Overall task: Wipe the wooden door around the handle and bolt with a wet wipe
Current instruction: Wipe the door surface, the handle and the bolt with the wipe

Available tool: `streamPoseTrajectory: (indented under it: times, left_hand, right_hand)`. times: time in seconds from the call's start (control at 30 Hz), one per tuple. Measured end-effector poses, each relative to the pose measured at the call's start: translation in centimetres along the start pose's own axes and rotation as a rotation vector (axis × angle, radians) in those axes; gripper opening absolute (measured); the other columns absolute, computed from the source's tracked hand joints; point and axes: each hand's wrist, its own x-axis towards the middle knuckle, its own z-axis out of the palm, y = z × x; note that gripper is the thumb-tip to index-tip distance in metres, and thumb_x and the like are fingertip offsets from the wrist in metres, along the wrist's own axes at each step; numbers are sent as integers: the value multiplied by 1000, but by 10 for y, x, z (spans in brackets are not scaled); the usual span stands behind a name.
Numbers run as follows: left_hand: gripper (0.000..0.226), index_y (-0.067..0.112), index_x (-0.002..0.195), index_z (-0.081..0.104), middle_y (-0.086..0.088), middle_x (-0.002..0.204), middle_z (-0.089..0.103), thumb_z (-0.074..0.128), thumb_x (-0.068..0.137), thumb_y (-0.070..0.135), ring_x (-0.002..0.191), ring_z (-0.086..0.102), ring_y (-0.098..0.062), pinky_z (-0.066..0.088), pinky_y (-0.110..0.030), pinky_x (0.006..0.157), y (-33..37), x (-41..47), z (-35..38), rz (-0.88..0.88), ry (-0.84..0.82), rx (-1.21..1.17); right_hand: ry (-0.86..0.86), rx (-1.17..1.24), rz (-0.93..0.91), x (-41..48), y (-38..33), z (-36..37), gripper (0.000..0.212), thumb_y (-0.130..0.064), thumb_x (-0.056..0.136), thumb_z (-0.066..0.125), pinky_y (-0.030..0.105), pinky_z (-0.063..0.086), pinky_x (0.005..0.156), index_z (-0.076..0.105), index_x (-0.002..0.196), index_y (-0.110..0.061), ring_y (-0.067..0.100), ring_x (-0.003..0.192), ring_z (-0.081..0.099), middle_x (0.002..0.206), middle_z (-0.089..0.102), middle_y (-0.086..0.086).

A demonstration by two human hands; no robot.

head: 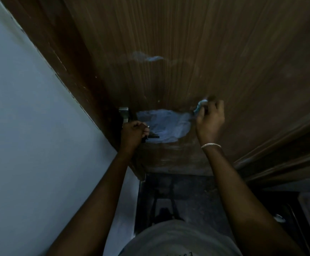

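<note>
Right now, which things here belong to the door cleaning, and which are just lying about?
In the job: wooden door, wet wipe in the right hand, handle gripped by the left hand, metal plate above it.
Just around: wall, bracelet, dark floor.

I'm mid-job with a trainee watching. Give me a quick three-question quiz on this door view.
1. True or false: the left hand grips the dark door handle.
2. Which hand holds the wet wipe against the wooden door? A) left B) right C) neither
3. Fill in: the pale bluish patch on the door lies ___ the two hands.

Key: 1 true; 2 B, the right hand; 3 between.
</note>
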Motion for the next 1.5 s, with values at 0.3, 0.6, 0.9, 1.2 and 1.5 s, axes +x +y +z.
streamPoseTrajectory:
  times: [0.3, 0.6, 0.9, 1.2, 1.5]
  left_hand:
    - [16, 3, 91, 69, -11, 82, 73, 60, 95, 16, 68, 69, -14, 53, -20, 61, -2, -1, 2, 21, -15, 8]
    - [17, 6, 94, 69, -12, 87, 74, 57, 97, 19, 78, 71, -19, 57, -26, 71, -4, -4, 5, 30, -15, 35]
    - [17, 5, 94, 71, -1, 78, 74, 60, 95, 19, 65, 70, -7, 52, -14, 58, -7, -7, -5, 29, 2, 38]
    - [16, 19, 82, 69, -2, 79, 74, 59, 95, 18, 69, 71, -10, 55, -19, 63, -1, -5, -11, 53, 21, 21]
    - [13, 18, 86, 70, 4, 76, 74, 60, 95, 21, 70, 72, -9, 55, -17, 62, -5, -9, -16, 29, 2, 72]
  right_hand:
    - [-126, -39, 35, -5, -3, -6, 10, -1, 86, 61, 38, 46, 78, 70, 92, -1, 35, 89, 64, 106, 62, 19]
    - [-101, -4, -220, -11, -13, 17, 16, 4, 89, 59, 31, 51, 76, 70, 99, -1, 27, 86, 64, 100, 63, 16]
    - [-84, 24, -194, -9, -12, 33, 19, -7, 91, 53, 25, 46, 70, 64, 104, -14, 16, 81, 56, 103, 54, 5]
    - [-193, -20, -167, -25, -5, 36, 14, 0, 87, 58, 35, 51, 64, 67, 94, -8, 27, 75, 61, 99, 60, 11]
    - [-427, -41, -230, -52, -16, 62, 22, 4, 94, 52, 43, 55, 75, 69, 107, -1, 30, 87, 65, 110, 64, 16]
